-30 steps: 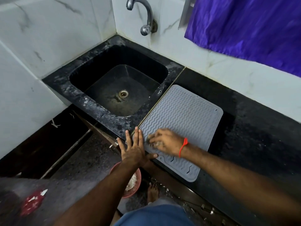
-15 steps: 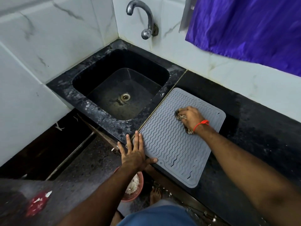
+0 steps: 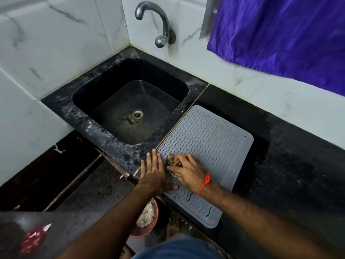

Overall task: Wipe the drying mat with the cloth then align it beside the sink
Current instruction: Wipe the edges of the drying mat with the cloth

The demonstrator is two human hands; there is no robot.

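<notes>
A grey silicone drying mat (image 3: 209, 146) with raised wavy ridges lies flat on a black stone counter (image 3: 291, 165), its long left edge running along the seam just beside the black sink (image 3: 104, 128). At the mat's near left corner, the right hand (image 3: 188, 172), a red thread (image 3: 204, 184) tied round its wrist, curls its fingers over a small, dark, crumpled cloth (image 3: 172, 161) and presses it against the ridges. The left hand (image 3: 153, 172) lies flat next to it, fingers straight and close together, spread across the mat's left edge and the sink's speckled rim, with the thumb resting on the mat. The two hands almost touch. In the sink basin a round metal drain (image 3: 137, 114) shows at the bottom, and a curved chrome tap (image 3: 158, 25) juts from the white marble-patterned wall tiles (image 3: 56, 43) above it. A purple curtain (image 3: 280, 34) hangs over the wall to the right. Below the counter's edge, a pinkish bowl (image 3: 149, 219) holding whitish scraps sits on the floor, beside a bare foot (image 3: 172, 228).
</notes>
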